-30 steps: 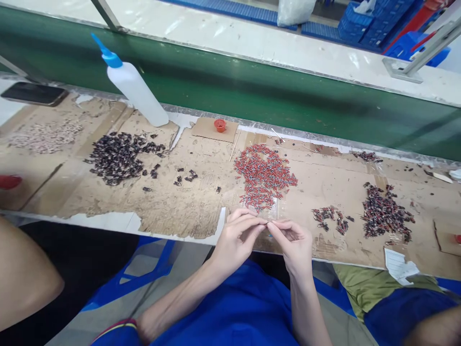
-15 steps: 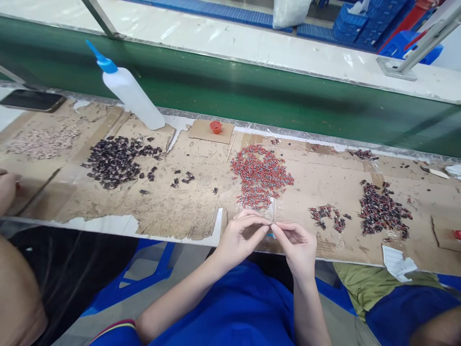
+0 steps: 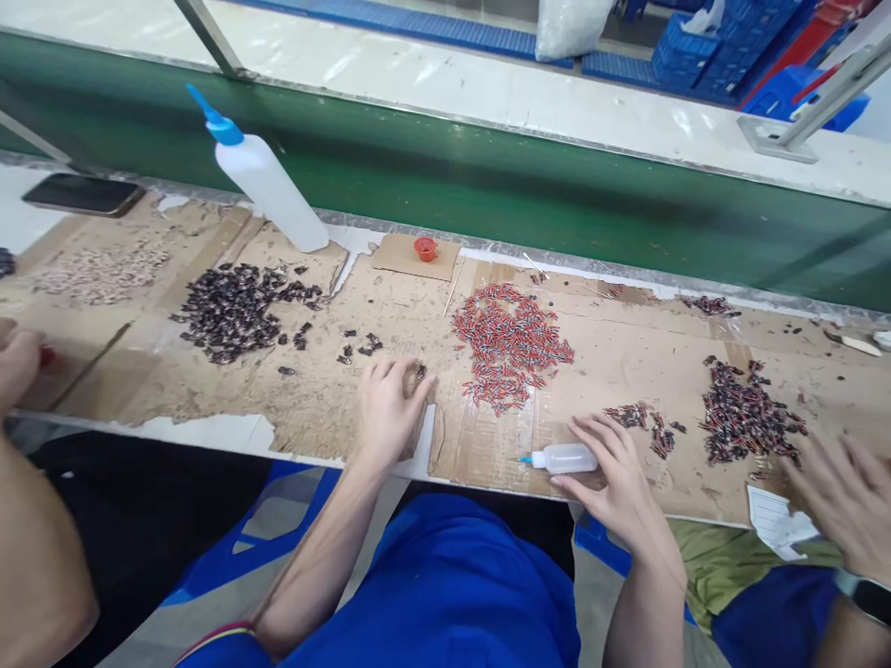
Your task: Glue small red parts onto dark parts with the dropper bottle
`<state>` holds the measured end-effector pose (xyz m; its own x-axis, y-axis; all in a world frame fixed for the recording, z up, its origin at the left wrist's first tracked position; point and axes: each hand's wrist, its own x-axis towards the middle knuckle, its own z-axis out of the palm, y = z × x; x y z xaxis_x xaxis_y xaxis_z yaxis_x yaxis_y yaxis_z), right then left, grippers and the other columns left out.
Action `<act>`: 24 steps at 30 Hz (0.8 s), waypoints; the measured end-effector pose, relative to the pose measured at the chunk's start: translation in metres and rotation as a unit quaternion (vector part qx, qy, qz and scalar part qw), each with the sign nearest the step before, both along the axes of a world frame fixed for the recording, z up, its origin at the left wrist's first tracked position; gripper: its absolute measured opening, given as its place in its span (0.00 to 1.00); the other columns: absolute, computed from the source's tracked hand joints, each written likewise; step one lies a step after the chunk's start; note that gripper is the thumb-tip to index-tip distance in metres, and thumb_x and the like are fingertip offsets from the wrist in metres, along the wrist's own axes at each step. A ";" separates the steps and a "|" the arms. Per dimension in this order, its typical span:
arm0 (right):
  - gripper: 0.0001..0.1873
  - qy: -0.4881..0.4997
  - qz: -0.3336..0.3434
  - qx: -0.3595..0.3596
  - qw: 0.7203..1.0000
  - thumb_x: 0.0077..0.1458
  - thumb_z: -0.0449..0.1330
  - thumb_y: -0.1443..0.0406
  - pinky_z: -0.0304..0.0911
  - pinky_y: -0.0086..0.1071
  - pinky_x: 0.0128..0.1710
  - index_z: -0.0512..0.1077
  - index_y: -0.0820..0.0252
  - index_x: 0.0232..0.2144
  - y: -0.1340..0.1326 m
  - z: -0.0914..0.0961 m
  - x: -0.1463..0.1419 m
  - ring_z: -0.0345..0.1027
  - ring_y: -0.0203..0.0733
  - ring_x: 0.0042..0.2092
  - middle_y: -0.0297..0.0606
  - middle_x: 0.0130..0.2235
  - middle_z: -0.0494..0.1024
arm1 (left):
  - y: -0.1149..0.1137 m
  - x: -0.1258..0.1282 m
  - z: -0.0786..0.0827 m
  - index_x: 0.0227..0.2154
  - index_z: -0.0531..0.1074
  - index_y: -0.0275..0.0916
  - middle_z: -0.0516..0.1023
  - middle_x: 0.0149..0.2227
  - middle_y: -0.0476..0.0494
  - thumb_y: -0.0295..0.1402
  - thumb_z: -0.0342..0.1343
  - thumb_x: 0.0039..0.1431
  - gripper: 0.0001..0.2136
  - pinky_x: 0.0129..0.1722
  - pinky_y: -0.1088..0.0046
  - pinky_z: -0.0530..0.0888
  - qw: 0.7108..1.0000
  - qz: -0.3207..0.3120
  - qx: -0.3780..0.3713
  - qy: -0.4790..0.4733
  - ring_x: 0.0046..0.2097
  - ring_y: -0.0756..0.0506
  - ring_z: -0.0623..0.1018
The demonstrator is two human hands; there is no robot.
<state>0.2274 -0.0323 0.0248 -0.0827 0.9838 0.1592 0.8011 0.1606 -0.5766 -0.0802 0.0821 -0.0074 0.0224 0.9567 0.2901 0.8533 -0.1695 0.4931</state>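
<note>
My left hand [image 3: 391, 413] rests low over the cardboard, thumb and fingers apart around a single small black part [image 3: 421, 371]. Whether the fingertips touch it is not clear. Beside my right hand [image 3: 613, 473] lies a small clear squeeze bottle [image 3: 567, 458] with a blue needle tip pointing left. The right thumb is below the bottle and the fingers above it, spread apart and not closed on it. A heap of small red-and-dark parts [image 3: 511, 339] lies between and beyond my hands. Several loose black parts [image 3: 366, 345] are scattered beyond my left hand.
A pile of black parts [image 3: 229, 311] is at left, near a large white bottle [image 3: 275, 190] with a blue nozzle. A red cup [image 3: 425, 249] sits at the back. Assembled-looking dark-and-red parts [image 3: 748, 408] pile up at right. Co-workers' hands appear at left [image 3: 18, 357] and right [image 3: 839, 496].
My hands were together at the fingertips and have parted: the left moved left to the black part, the right moved right beside the small bottle. A co-worker's hand has appeared at right.
</note>
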 end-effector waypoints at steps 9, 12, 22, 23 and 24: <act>0.16 0.142 -0.102 0.003 0.985 0.45 0.68 0.54 0.69 0.48 0.46 0.78 0.52 0.37 0.004 -0.002 -0.010 0.74 0.54 0.45 0.41 0.40 0.82 | -0.012 0.011 -0.011 0.37 0.76 0.42 0.77 0.35 0.43 0.28 0.45 0.65 0.12 0.43 0.62 0.70 0.993 -0.114 0.021 -0.032 0.40 0.41 0.71; 0.17 0.245 -0.186 -0.004 0.951 0.41 0.69 0.52 0.71 0.38 0.32 0.78 0.55 0.31 0.004 -0.006 -0.018 0.75 0.47 0.32 0.40 0.33 0.82 | -0.022 0.022 -0.011 0.40 0.75 0.42 0.78 0.36 0.43 0.28 0.45 0.66 0.12 0.43 0.63 0.71 0.987 -0.149 0.026 -0.050 0.41 0.42 0.72; 0.21 0.498 -0.274 0.049 0.821 0.35 0.69 0.51 0.67 0.35 0.28 0.76 0.59 0.29 0.018 -0.019 -0.038 0.74 0.46 0.30 0.42 0.30 0.81 | -0.026 0.033 -0.009 0.39 0.76 0.39 0.77 0.37 0.40 0.39 0.59 0.59 0.10 0.44 0.61 0.72 0.994 -0.090 0.059 -0.032 0.42 0.40 0.73; 0.22 0.500 -0.280 0.049 0.818 0.35 0.69 0.50 0.66 0.33 0.25 0.76 0.59 0.29 0.019 -0.018 -0.040 0.74 0.44 0.28 0.42 0.29 0.81 | -0.025 0.035 -0.009 0.38 0.76 0.39 0.77 0.37 0.40 0.38 0.58 0.59 0.09 0.43 0.61 0.72 0.994 -0.084 0.059 -0.030 0.41 0.40 0.72; 0.22 0.501 -0.286 0.047 0.816 0.35 0.68 0.49 0.63 0.31 0.22 0.76 0.59 0.28 0.020 -0.018 -0.041 0.73 0.43 0.26 0.42 0.28 0.80 | -0.024 0.035 -0.009 0.37 0.76 0.39 0.77 0.37 0.40 0.37 0.57 0.60 0.08 0.43 0.62 0.72 0.995 -0.081 0.058 -0.032 0.41 0.40 0.72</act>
